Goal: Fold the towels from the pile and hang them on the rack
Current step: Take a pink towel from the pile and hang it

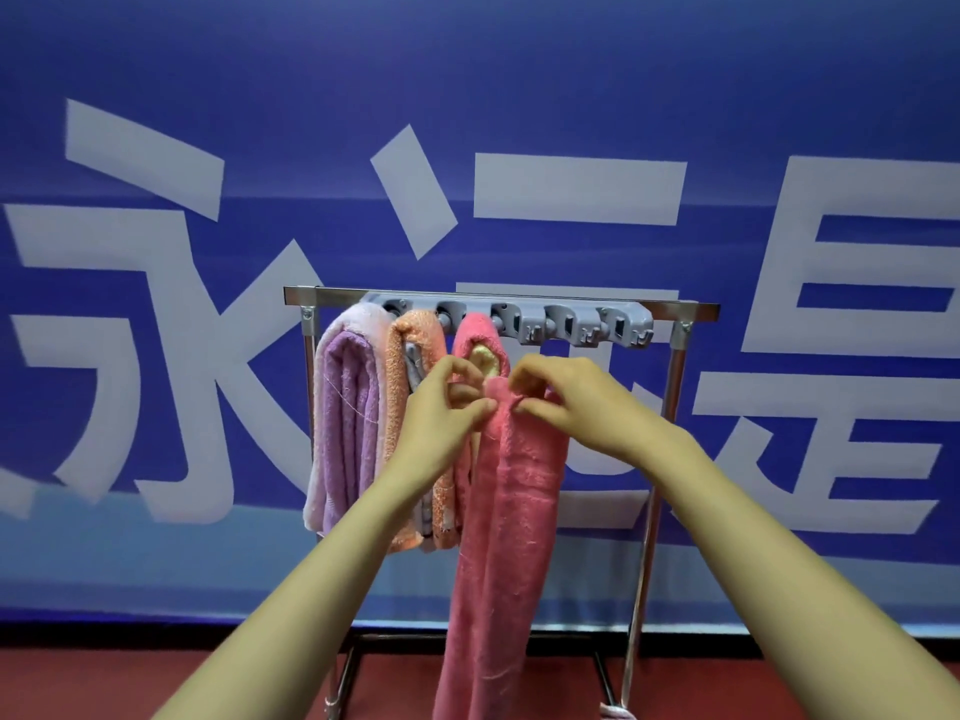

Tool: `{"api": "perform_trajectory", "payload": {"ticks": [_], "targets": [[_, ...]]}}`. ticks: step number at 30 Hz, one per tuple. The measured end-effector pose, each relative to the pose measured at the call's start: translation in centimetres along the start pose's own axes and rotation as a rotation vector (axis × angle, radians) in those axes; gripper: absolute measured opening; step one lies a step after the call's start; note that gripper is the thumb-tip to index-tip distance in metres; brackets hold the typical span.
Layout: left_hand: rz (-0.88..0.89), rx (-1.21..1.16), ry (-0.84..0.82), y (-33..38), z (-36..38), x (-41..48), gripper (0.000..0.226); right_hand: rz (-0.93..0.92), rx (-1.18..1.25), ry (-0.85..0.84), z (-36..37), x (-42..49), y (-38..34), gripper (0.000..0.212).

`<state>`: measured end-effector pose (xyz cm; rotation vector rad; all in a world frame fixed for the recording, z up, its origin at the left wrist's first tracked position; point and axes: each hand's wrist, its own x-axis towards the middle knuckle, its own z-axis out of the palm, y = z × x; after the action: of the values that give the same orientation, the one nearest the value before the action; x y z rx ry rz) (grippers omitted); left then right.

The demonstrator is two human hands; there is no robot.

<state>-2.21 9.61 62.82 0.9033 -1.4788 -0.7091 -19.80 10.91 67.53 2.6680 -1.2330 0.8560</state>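
Presently the towel (514,511) is pinched at its top by curled fingertips of left hand (447,407) and right hand (566,402), hanging before the rack (691,307) — edges should be evened before release.

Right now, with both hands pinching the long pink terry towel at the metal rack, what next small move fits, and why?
Probably lift the long pink terry towel up to a free slot on the grey plastic holder bar: left hand and right hand both pinch its top below the bar, and the slots to the right look empty.
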Motion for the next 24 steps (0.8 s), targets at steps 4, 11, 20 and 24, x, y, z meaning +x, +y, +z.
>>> {"api": "perform_trajectory", "payload": {"ticks": [4,11,20,24], "targets": [[-0.062,-0.237,0.01,0.2,0.2,-0.3,0.032,0.082,0.131,0.079,0.6,0.8,0.2,0.024],[-0.06,-0.17,0.001,-0.5,0.1,-0.1,0.028,0.085,0.286,0.196,1.7,0.6,0.8,0.024],[-0.012,-0.117,-0.045,-1.0,0.9,-0.8,0.03,0.062,0.303,0.272,1.8,0.6,1.1,0.024],[-0.004,-0.107,0.04,-1.0,1.5,-0.7,0.029,0.049,0.283,0.325,2.3,0.2,1.7,0.023]]}}
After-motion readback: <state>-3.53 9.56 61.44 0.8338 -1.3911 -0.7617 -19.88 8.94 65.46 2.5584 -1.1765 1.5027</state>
